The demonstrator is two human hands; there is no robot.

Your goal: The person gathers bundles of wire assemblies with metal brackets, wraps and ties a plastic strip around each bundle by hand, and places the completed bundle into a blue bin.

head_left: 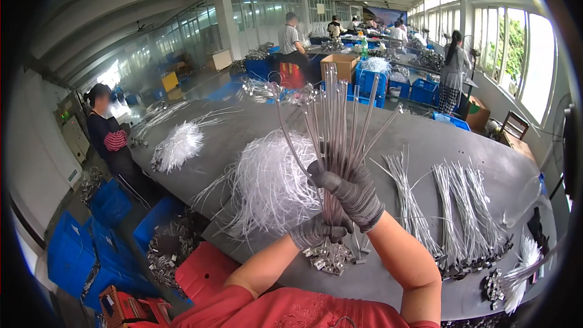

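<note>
we see the bundle (334,115) roughly upright above the table (440,136), left hand (314,232) gripping its lower part, right hand (349,193) clasped higher. we judge it light, springy, slick; best held snugly around the middle, against slipping.

One left hand (317,231) and one right hand (347,192), in two gray gloves (367,211); one gripped bundle of translucent strands (333,124); at least four strand bundles (448,222) laid to the right, plus one white-tufted bundle (521,272) at the corner; two fluffy white heaps (276,176) on the near table (385,285); one open cardboard box (347,65); one wooden chair (515,126).
</note>
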